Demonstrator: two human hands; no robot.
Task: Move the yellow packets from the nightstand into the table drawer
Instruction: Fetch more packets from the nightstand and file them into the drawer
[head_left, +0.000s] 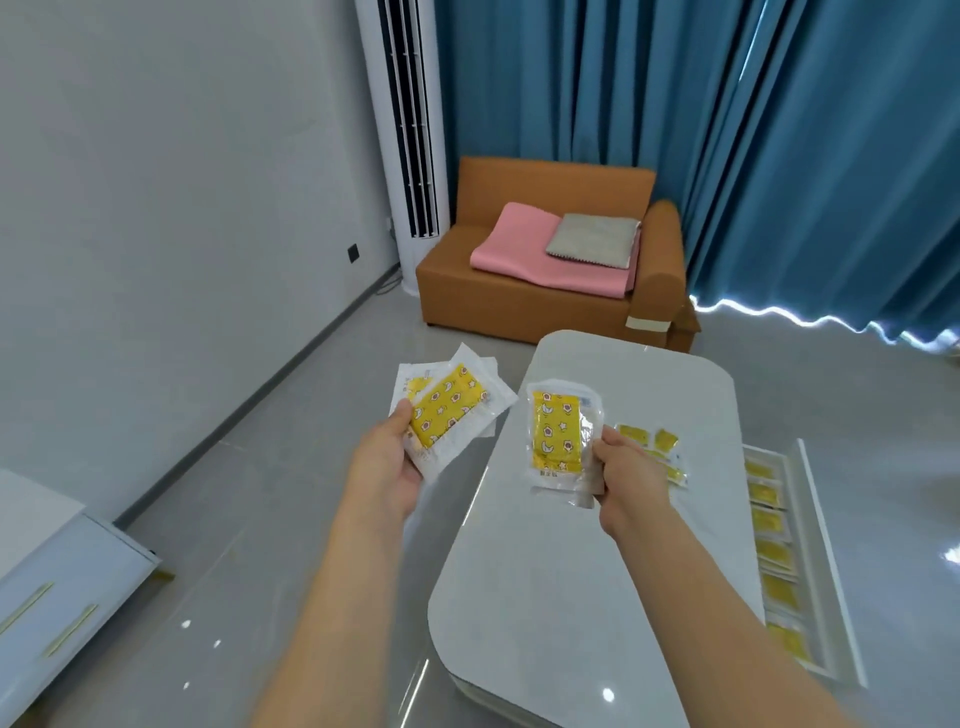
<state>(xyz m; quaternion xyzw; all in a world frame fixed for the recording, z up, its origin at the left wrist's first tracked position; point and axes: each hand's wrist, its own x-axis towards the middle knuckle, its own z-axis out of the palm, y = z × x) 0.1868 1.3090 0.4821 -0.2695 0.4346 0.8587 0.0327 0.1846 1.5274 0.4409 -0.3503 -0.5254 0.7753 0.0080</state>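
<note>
Left hand grip pinching fanned yellow star-print plastic packets, right hand grip pinching one yellow packet over glossy white worktop, open drawer at 3 o'clock holding packets

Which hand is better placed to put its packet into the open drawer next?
The right hand. It holds one yellow packet above the table, nearer the open drawer on the right. The left hand holds its stack of packets over the floor, farther away.
</note>
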